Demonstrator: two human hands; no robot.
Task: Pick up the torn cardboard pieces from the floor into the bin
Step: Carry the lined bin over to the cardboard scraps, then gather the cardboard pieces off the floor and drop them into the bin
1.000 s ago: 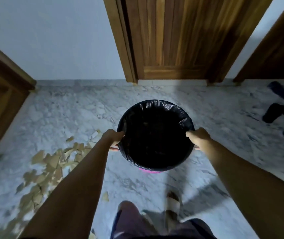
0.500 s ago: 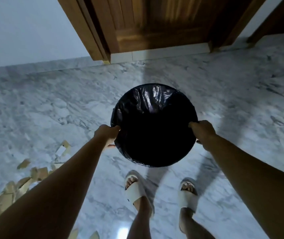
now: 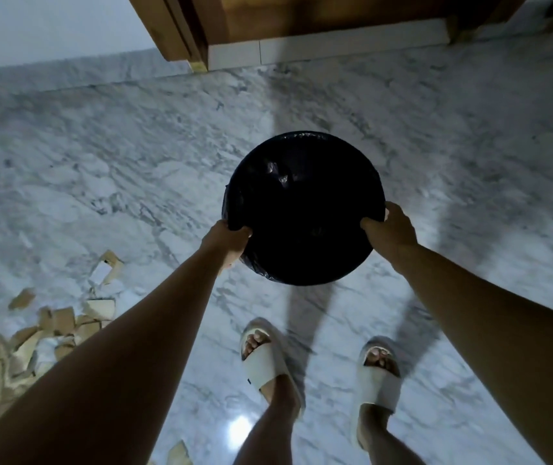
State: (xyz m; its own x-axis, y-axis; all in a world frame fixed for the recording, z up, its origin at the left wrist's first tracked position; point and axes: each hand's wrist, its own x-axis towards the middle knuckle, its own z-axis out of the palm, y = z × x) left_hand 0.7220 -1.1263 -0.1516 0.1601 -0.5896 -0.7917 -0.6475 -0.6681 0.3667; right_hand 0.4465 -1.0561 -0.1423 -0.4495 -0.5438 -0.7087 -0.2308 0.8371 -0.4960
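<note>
Gripping the bin [image 3: 303, 209] at its rim with both hands, you hold it in front of you, above the floor [image 3: 100, 156]. Your left hand [image 3: 226, 241] is closed on the near-left part of the rim, with the thumb on top and the fingers wrapped under the edge. Your right hand [image 3: 391, 231] is closed on the near-right part of the rim in the same way. Both arms are stretched forward and down. The bin is round and it has a black liner [image 3: 278, 172] that folds over the rim; the inside is too dark to see what it contains. I cannot tell if the bottom touches the floor, because the rim hides it.

Below the bin, your two feet stand on the marble in pale slippers [image 3: 270, 359], a little apart, the toes pointing forward. The bin's shadow falls on the floor between the bin and your feet.

The cardboard pieces [image 3: 23, 347] lie on the floor at your left, well apart from the bin, near the left forearm. They are brown, torn, and many of them overlap in a loose heap that reaches the left edge of the view. One more piece [image 3: 178, 454] lies alone near the bottom edge, just beside your left leg.

Farther away, a wooden door [image 3: 268, 18] with its frame stands at the top, and a pale wall [image 3: 50, 25] is at its left.
</note>
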